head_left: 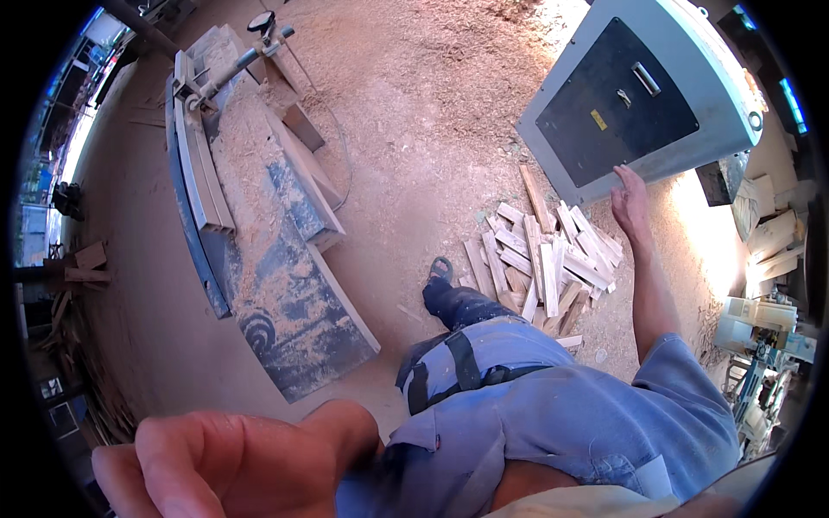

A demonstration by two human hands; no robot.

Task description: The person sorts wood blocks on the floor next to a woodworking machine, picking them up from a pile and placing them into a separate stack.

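My left hand (229,462) is large and close at the lower left, palm side partly showing. Its fingers curl inward and their tips run toward the lower edge, so whatever they hold, if anything, is hidden. My right arm reaches out to the right, and my right hand (631,204) is by the lower edge of a grey machine cabinet (544,129) with a dark door panel (596,129). Its fingers are extended and nothing shows in them. Whether the fingertips touch the cabinet I cannot tell.
A woodworking machine with a dark flat bed (319,354) and a fence (200,181) stands at left, covered in sawdust. Short wooden strips (540,259) lie piled on the floor beside my sandalled foot (441,269). Shavings (466,52) cover the far floor. Cluttered equipment (764,345) stands at right.
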